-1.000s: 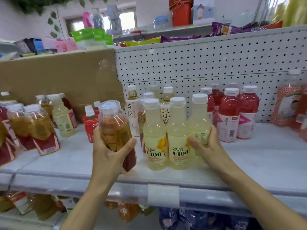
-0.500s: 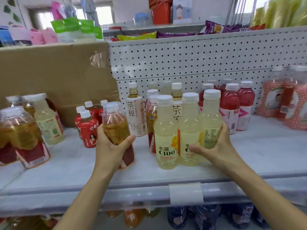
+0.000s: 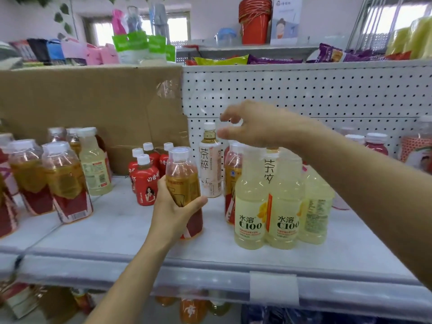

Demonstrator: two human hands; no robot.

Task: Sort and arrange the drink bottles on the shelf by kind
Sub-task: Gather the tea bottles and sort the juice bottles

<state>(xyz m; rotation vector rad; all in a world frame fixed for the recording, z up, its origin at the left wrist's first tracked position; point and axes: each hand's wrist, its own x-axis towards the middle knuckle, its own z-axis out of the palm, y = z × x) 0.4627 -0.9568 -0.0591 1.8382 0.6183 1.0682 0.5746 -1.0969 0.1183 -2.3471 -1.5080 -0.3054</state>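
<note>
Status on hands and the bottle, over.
Left hand grips amber tea bottle. Right hand open, empty, hovers by white tea bottle. C100 bottles crowd front right.

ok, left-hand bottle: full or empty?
Full: amber liquid fills the bottle to its shoulder, white cap on; left hand grips it.

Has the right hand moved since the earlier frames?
Yes. The right hand has left the yellow C100 bottles, rising up and leftward toward the white-labelled tea bottle.
</note>
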